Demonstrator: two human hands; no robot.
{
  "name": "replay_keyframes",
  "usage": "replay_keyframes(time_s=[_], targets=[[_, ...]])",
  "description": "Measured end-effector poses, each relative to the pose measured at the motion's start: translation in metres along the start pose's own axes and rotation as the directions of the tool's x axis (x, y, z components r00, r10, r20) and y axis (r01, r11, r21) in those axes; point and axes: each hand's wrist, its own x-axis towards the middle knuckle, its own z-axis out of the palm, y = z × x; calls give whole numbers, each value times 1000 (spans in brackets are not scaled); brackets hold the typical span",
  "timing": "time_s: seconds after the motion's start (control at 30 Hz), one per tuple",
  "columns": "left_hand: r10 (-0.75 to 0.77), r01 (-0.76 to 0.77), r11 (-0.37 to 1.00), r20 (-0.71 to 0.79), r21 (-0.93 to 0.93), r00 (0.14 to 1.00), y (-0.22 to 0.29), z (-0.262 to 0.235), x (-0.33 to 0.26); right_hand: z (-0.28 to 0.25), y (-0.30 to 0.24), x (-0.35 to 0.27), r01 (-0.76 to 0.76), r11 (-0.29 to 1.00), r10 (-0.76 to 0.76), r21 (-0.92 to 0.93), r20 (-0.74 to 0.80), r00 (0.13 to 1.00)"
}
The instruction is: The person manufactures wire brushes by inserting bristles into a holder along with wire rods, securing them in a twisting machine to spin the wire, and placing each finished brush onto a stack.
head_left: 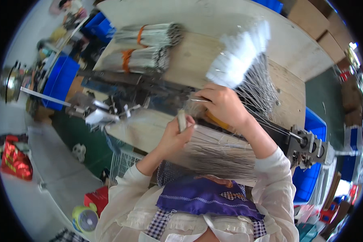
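My right hand [224,104] is closed, with a thin metal rod [200,100] pinched at its fingertips above the dark metal fixture on the bench. My left hand [174,136] is closed just below and left of it. A pale beige stub [182,120] stands up at its thumb; whether it is a finger cover or a held piece I cannot tell. In front of me, below both hands, lies a wide layer of thin grey rods [224,155]. Beyond my right hand is a heap of loose metal rods [259,86], partly under a blurred white translucent sheet [240,52].
Two rod bundles tied with orange bands [127,60] lie at the far left of the wooden bench [193,50]. A metal mechanism [308,146] sits at the right end, another [97,113] at the left. Blue bins [60,80] flank the bench. A person [73,10] sits far left.
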Motion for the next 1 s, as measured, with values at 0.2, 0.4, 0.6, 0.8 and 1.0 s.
replay_keyframes(time_s=[0.2, 0.4, 0.6, 0.8, 1.0], targets=[[-368, 174, 894, -455, -413, 811, -61, -133, -26, 8, -31, -73, 0, 985, -4, -172, -22, 1000], [-293, 93, 918, -501, -386, 814, -47, -153, -1, 11, 62, -87, -275, 863, 264, -424, -86, 961], [-257, -12, 904, -565, -427, 784, -66, -145, -12, -23, -32, -78, -107, 952, 103, -287, -26, 994], [-180, -109, 900, -588, -422, 789, -59, -136, -9, -83, 4, -68, -396, 837, 396, -378, -82, 915], [-28, -225, 930, -667, -290, 744, -18, -70, -36, -134, 3, -127, -461, 830, 453, -314, -102, 886]])
